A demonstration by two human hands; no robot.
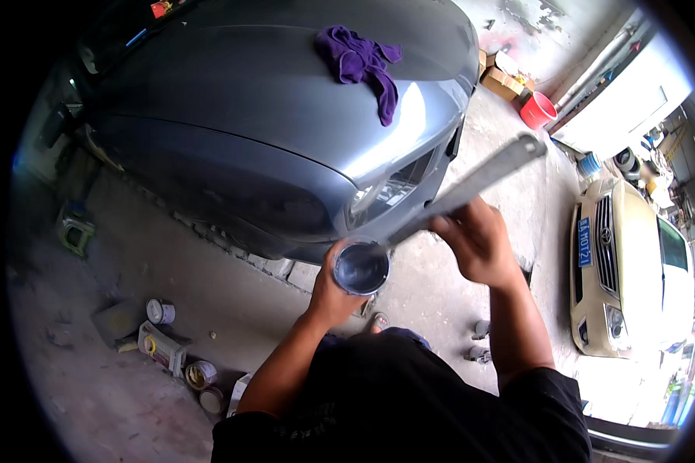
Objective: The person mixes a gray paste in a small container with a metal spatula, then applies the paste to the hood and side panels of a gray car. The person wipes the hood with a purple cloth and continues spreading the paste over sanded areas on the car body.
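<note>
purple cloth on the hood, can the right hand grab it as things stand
Probably not: the right hand holds a flat grey tool, and the purple cloth lies up on the hood, apparently beyond easy reach, though nothing covers it.

The person's left grip is wrapped round a small can while the right grip holds a flat grey strip slanting down toward its rim, a dark car just beyond both grips with a purple cloth on its hood, and a beige car well off to their right.
</note>
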